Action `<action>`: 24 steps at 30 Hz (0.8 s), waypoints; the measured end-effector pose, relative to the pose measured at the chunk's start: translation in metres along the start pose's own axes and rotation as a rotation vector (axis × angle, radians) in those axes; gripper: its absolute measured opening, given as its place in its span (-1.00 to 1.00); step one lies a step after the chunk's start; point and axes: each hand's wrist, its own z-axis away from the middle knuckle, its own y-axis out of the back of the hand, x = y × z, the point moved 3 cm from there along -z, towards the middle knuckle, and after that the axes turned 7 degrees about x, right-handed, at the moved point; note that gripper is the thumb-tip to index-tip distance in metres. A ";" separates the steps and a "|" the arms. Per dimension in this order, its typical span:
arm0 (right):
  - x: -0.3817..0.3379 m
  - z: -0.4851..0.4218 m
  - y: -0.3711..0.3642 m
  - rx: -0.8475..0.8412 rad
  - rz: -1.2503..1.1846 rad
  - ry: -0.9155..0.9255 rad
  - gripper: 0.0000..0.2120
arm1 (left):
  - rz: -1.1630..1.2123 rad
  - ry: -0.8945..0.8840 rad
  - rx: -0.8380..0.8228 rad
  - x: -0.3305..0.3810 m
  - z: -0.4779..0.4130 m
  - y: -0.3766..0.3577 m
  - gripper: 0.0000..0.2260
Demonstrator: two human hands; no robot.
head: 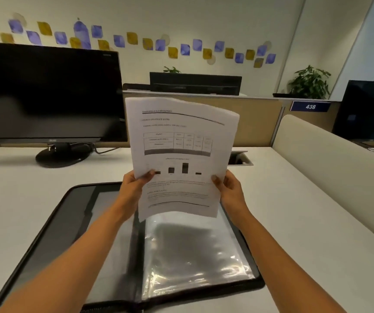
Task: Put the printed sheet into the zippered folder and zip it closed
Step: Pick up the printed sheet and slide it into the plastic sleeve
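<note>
A: The printed sheet (179, 154) is held upright in the air. It is pinched at both lower side edges, thumbs in front and fingers behind, by the left hand (134, 188) and the right hand (229, 188).

B: Directly below the grip, the zippered folder (46, 227) is seen lying open and flat on the desk (305, 211). Its clear plastic sleeves (195, 249) are uppermost on the half under the right hand.

A: So progress is judged early. The folder is open, and that is all. The sheet is not yet inside, and neither sleeve nor cover is touched by it.

B: 3 steps are left, then: the sheet to be slid in, the covers to be folded together, the zip to be run round.

A: Edges now. The sheet's bottom edge hangs just under the grip, over the far part of the sleeves. Above the grip the paper is bowed a little. Which side of the sleeve is open cannot be told.

B: Room is judged ample. Beyond the grip, bare desk is left before the cable port (241, 159). The monitor (46, 93) stands well off to the left of the left-hand pinch, and the cream partition (317, 159) well off to the right of the other.
</note>
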 end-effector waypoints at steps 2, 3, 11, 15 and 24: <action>0.007 0.003 -0.005 -0.021 0.003 -0.018 -0.76 | -0.016 0.000 0.006 -0.007 0.005 0.007 -0.87; 0.010 0.005 -0.007 -0.026 0.004 -0.034 -0.74 | -0.029 0.008 0.012 -0.012 0.007 0.009 -0.89; 0.029 0.002 -0.012 0.017 0.019 -0.150 -0.69 | -0.066 0.091 0.100 -0.043 0.012 0.000 -0.90; 0.031 -0.003 -0.013 0.034 0.020 -0.140 -0.76 | -0.094 0.112 0.057 -0.050 0.003 0.005 -0.91; 0.036 -0.018 -0.003 0.141 -0.002 -0.080 -0.92 | -0.947 0.110 -0.479 -0.094 -0.010 0.024 -0.44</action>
